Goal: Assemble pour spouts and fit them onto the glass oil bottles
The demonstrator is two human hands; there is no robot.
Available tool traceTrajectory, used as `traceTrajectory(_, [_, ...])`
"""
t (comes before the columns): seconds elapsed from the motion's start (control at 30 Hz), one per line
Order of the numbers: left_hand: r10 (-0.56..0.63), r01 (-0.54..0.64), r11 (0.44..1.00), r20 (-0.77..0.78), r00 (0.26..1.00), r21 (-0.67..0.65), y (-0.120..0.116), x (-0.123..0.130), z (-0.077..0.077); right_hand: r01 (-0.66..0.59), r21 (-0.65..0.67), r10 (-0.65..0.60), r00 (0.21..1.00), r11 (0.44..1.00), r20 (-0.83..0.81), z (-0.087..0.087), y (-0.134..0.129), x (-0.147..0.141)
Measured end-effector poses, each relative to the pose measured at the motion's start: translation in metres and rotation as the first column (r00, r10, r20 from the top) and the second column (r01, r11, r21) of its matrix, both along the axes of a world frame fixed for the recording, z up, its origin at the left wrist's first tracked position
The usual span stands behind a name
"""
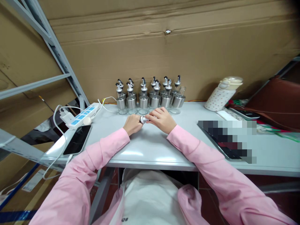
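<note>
Over the middle of the table, my left hand is closed around one end of a small pourer spout with a pale body and a dark ring. My right hand meets it from the other side, its fingertips pinching the pale end. Part of the spout is hidden by my fingers. Just behind my hands stand two rows of glass oil bottles with steel bands, most topped by black-and-silver pourers. The front bottle at the right end has a bare glass neck.
At left lie a power strip with white cables and a phone. To the right are a dotted tumbler, a dark tablet-like device, partly blurred, and a brown bag. A cardboard wall rises behind the table.
</note>
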State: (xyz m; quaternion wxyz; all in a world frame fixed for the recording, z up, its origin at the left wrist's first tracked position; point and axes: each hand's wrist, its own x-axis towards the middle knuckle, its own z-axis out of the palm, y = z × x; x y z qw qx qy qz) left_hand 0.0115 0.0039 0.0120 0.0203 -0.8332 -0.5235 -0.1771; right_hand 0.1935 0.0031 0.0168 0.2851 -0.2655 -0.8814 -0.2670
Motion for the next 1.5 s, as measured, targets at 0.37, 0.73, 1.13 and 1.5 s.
traceTrajectory(0.37, [-0.017,0.020,0.998,-0.056,0.998,0.066,0.001,0.001,0.008,0.117,0.073,-0.116,0.993,0.990,-0.028,0.002,-0.009,-0.009])
traceTrajectory(0.73, [-0.061,0.094,0.969,-0.149,0.987,0.227,0.010,-0.009,0.018,0.112,-0.373,-0.230,0.929,0.921,-0.290,0.003,-0.016,-0.031])
traceTrajectory(1.13, [-0.052,0.130,0.901,-0.194,0.980,0.415,0.024,-0.027,0.015,-0.635,-0.765,-0.466,0.646,0.111,-0.604,0.007,-0.015,-0.059])
traceTrajectory(1.5, [-0.113,0.131,0.974,-0.107,0.988,0.184,0.026,-0.042,0.011,0.020,-0.375,-0.096,0.978,0.927,-0.186,0.003,-0.004,-0.032])
